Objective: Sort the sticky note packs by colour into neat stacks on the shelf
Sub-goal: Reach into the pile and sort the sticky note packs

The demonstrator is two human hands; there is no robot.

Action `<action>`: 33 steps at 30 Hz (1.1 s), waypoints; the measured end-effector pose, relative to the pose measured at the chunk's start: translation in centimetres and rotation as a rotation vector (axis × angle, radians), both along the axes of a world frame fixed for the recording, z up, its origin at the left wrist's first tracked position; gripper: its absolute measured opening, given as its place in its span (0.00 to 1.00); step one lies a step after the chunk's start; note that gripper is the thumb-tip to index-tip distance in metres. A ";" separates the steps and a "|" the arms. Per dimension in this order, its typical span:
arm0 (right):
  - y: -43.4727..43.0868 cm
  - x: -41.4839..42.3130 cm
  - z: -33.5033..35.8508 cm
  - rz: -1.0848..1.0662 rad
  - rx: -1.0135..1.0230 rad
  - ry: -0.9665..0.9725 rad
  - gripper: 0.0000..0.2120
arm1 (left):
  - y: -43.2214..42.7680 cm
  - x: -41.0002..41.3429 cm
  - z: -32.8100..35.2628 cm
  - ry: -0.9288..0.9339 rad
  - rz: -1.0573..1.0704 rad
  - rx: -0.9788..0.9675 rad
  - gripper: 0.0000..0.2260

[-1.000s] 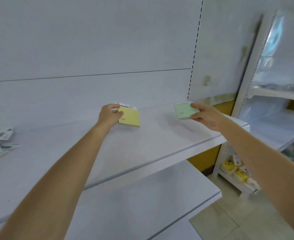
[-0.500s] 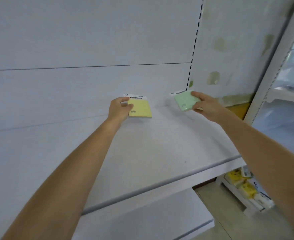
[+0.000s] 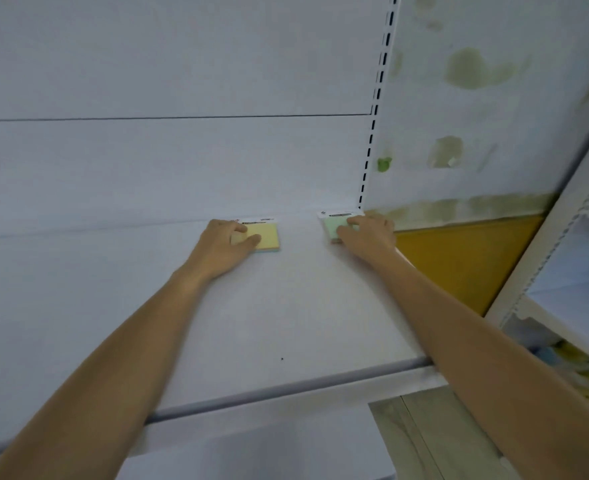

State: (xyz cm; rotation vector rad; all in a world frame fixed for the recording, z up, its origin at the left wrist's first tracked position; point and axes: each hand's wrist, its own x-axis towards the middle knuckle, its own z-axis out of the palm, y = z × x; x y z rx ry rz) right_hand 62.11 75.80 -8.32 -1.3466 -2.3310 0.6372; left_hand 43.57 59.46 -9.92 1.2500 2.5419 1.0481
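Observation:
A yellow sticky note pack [image 3: 267, 236] with a white header card lies flat at the back of the white shelf [image 3: 286, 313]. My left hand [image 3: 222, 245] rests on its left part, thumb and fingers holding it. A green sticky note pack [image 3: 331, 225], also with a white header, lies in the shelf's back right corner. My right hand [image 3: 367, 235] covers most of it, fingers pressed on top. The two packs sit side by side, a hand's width apart.
A slotted upright [image 3: 376, 109] rises at the shelf's right end against a stained wall [image 3: 476, 98]. A second white shelving unit [image 3: 563, 258] stands to the right with goods low down. A lower shelf [image 3: 251, 452] juts out beneath.
Both hands have moved forward and down. The yellow and green packs, held above the shelf before, now lie on its back edge against the rear panel.

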 end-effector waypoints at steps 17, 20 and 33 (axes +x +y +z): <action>0.2 0.2 -0.4 0.095 0.040 -0.135 0.23 | -0.4 1.7 0.3 0.197 0.009 -0.278 0.24; 0.2 0.3 -0.5 0.096 0.044 -0.132 0.23 | -0.3 1.7 0.3 0.211 0.009 -0.289 0.24; -2.9 -1.2 1.5 0.295 0.402 0.005 0.21 | -2.9 1.0 2.2 0.326 0.031 -0.154 0.23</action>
